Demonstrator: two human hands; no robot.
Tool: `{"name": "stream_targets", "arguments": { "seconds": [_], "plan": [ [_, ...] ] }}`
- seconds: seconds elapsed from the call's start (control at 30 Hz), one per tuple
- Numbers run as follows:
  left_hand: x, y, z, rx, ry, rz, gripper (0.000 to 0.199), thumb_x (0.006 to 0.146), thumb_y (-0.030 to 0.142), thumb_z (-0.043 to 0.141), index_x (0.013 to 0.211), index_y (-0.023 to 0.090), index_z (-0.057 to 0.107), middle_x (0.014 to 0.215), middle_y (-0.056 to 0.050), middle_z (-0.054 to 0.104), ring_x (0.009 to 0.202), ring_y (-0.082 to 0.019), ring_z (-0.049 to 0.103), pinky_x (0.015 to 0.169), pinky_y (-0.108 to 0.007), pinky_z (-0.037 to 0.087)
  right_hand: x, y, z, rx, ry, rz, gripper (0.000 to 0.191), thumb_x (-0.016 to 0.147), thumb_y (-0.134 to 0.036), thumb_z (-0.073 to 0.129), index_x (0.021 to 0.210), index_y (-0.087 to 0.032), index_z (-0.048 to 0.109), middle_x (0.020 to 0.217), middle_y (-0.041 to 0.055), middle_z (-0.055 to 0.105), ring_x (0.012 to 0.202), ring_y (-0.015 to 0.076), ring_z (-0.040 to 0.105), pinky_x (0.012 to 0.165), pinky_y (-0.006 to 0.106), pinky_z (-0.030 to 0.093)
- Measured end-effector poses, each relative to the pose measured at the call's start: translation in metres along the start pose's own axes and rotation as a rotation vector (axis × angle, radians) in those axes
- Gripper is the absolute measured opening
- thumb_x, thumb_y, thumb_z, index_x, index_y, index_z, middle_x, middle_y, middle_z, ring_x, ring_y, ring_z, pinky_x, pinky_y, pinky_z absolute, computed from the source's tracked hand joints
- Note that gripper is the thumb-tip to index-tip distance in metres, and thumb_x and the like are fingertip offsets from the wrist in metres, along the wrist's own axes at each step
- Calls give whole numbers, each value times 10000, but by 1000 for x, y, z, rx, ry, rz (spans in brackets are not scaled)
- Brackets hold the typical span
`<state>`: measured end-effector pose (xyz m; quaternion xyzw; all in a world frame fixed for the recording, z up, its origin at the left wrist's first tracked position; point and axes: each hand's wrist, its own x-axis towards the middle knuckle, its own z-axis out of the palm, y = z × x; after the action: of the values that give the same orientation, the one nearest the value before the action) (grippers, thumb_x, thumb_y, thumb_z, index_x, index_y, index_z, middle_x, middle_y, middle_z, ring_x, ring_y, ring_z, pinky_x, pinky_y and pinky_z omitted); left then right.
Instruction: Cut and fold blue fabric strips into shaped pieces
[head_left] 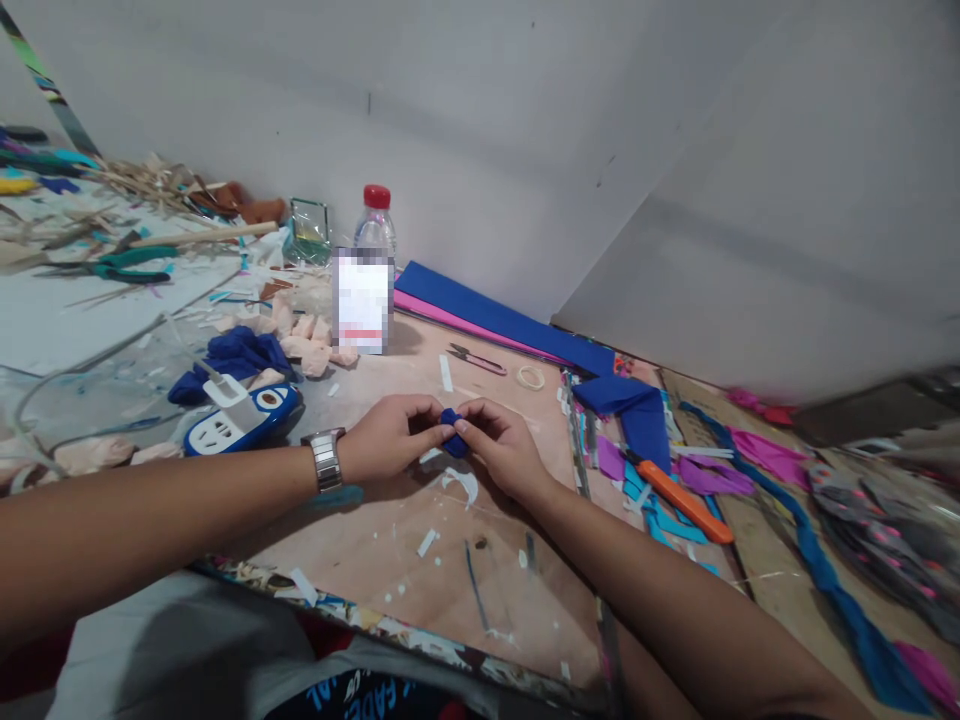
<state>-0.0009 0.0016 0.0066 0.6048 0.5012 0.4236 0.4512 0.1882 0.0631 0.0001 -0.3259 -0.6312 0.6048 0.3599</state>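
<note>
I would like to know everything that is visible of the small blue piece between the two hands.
The small blue piece is deep blue, without shine, and looks folded or bunched into a compact bit; whether it is paper or cloth, I cannot tell. The left grip and the right grip pinch it from its two sides and hide part of it. It is held over the tan board.

Remotely, I see the tabletop [525,610] bearing snips [463,354] and a pale ring [531,387], beyond the right hand [504,447].
</note>
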Motion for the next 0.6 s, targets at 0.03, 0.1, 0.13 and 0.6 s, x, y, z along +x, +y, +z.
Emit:
{"name": "stream_targets", "arguments": {
  "seconds": [0.03,0.1,0.13,0.6],
  "plan": [
    [0,0,-1,17,-10,0,314,947,455,654,911,144,690,667,-7,646,587,-130,574,549,-238,439,1,0,0,3,-17,8,324,777,-472,868,887,-198,735,829,10,705,752,152,614,725,288,498],
    [1,2,-2,56,-12,3,313,936,449,660,890,142,696,673,-9,647,597,-129,565,555,-239,427,2,-2,-1,-19,-26,8,328,763,-471,877,883,-194,749,837,21,724,764,162,631,735,297,511],
    [1,3,-2,71,-6,7,309,931,444,662,886,140,700,683,-11,650,604,-128,561,559,-238,422,2,-3,-1,-41,-14,-1,324,762,-471,877,868,-191,752,834,27,731,765,165,636,735,299,515],
    [-2,8,-2,22,-38,36,311,972,407,586,831,144,674,642,2,607,587,-115,523,548,-229,389,2,-10,-5,-265,53,-230,93,821,-278,804,895,-232,834,873,59,773,811,200,701,751,338,554]
  ]
}}
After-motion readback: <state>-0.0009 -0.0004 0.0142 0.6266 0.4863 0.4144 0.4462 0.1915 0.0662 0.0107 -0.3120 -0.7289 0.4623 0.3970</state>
